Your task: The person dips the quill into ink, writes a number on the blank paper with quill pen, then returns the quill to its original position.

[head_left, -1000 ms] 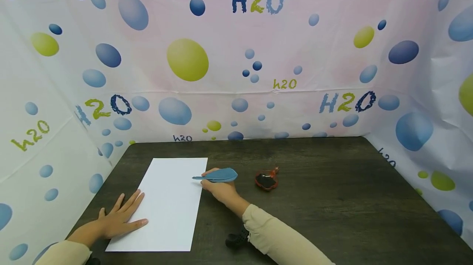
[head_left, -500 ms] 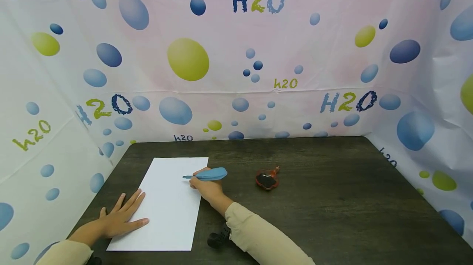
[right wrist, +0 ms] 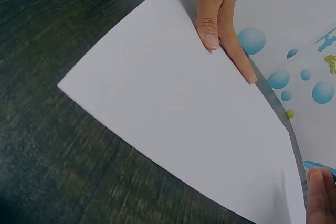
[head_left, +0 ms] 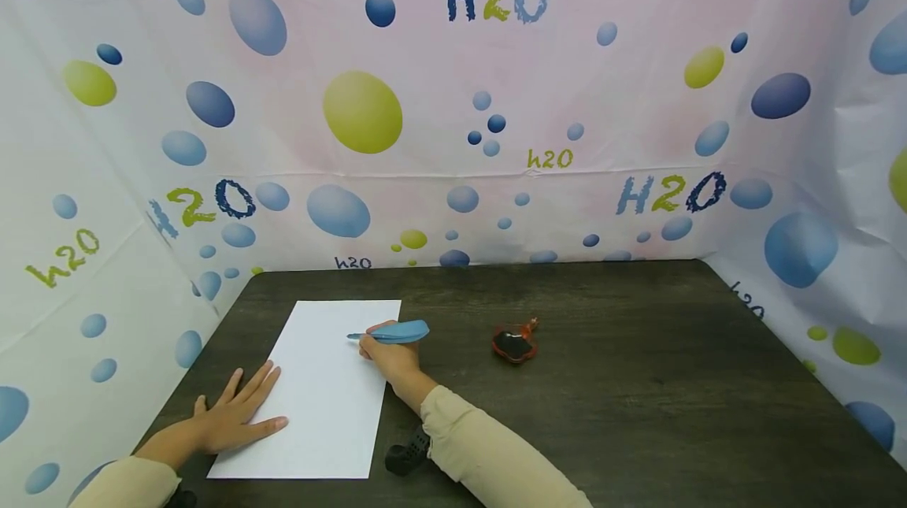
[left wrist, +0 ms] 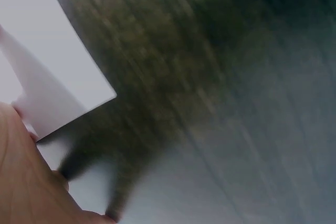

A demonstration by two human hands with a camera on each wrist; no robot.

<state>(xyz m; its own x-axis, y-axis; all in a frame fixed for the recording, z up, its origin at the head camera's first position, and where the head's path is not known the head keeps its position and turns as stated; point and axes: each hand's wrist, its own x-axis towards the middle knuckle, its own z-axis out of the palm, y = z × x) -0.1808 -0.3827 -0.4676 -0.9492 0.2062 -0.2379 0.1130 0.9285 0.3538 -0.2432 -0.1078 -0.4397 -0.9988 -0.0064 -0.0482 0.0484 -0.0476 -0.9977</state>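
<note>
A blank white sheet of paper (head_left: 319,406) lies on the dark wooden table. My left hand (head_left: 230,421) rests with spread fingers across its left edge; the right wrist view shows that thumb (right wrist: 211,40) on the sheet. Over the upper right part of the paper, my right hand (head_left: 393,358) pinches a blue feather-shaped quill pen (head_left: 404,331). The quill's tip points left, close over the sheet, and its broad vane leans right. In the right wrist view only the fingertips (right wrist: 316,187) and a bit of the quill show at the lower right edge.
Right of the paper stands a small orange-rimmed pot with a dark middle (head_left: 515,345). Dark wood table (head_left: 638,382) extends to the right. A white sheet printed with blue and green dots (head_left: 425,43) hangs behind and at both sides.
My right hand has moved left with the quill, from the paper's right edge to over the sheet, slowing lately. The left hand stays in place on the paper.
</note>
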